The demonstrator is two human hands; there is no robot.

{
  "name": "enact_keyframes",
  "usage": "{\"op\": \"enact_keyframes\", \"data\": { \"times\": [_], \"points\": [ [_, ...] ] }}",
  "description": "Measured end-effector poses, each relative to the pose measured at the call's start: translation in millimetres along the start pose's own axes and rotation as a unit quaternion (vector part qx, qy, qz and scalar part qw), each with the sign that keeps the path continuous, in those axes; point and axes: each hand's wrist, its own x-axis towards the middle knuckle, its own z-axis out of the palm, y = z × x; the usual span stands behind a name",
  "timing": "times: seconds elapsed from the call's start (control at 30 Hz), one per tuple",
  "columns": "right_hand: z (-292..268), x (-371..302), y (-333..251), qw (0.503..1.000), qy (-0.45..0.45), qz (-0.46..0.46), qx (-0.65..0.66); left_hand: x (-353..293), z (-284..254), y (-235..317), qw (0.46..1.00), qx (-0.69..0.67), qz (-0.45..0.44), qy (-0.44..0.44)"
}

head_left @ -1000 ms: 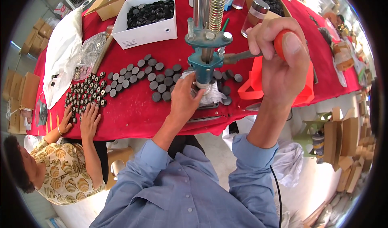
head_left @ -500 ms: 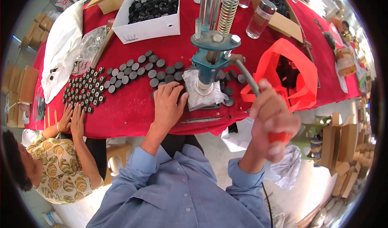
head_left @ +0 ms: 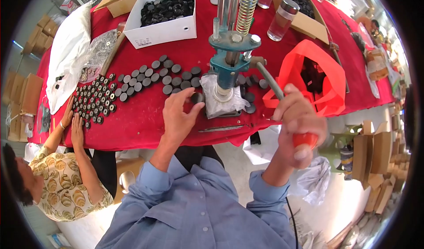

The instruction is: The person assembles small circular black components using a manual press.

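My left hand (head_left: 177, 118) is just left of the press, a small black round cap (head_left: 197, 98) pinched between its thumb and fingers. Wrapped round the red grip (head_left: 304, 140) of the press lever (head_left: 270, 82) is my right hand (head_left: 301, 118). The green hand press (head_left: 226, 70) stands upright, its ram down over a base wrapped in crinkled clear plastic (head_left: 213, 99). Any part under the ram is hidden. Several dark round caps (head_left: 138, 86) lie loose on the red cloth left of the press, and a few more (head_left: 250, 97) lie to its right.
A white box (head_left: 165, 36) of black caps stands at the back. Right of the press are a red bag (head_left: 336, 85) and a glass bottle (head_left: 278, 28). At left, a co-worker's hands (head_left: 77, 130) touch rows of ringed caps (head_left: 95, 99) beside a white sack (head_left: 66, 54).
My left hand's fingers have gone from lying over the caps to pinching one cap beside the press. My right hand stays on the lever grip. The co-worker's hands have shifted along the ringed caps.
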Motion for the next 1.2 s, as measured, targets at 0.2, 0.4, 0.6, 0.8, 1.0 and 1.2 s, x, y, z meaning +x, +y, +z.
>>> {"op": "enact_keyframes", "data": {
  "times": [0.2, 0.4, 0.6, 0.8, 1.0, 1.2],
  "points": [
    [4.6, 70.5, 14.0, 0.995, -0.016, -0.004, 0.096, 15.1, 33.7, 20.8, 0.998, 0.015, 0.046, -0.04],
    [6.9, 94.8, 16.8, 0.997, -0.018, -0.013, 0.073, 24.8, 52.1, 22.1, 0.998, -0.006, 0.05, -0.046],
    [10.5, 91.4, 15.9, 0.997, 0.01, -0.011, 0.077, 26.7, 59.3, 22.1, 0.997, -0.054, 0.032, -0.05],
    [3.1, 44.7, 2.4, 0.997, -0.046, -0.042, 0.042, 15.7, 34.8, 18.5, 0.998, -0.045, 0.035, -0.033],
    [8.0, -47.6, -11.2, 0.997, 0.05, -0.011, -0.058, -30.7, -26.8, -21.0, 0.992, 0.112, 0.058, 0.016],
    [0.8, -32.6, -7.0, 0.999, 0.032, 0.012, -0.038, -49.1, -28.0, -33.7, 0.993, 0.11, 0.054, 0.0]
  ]
}}
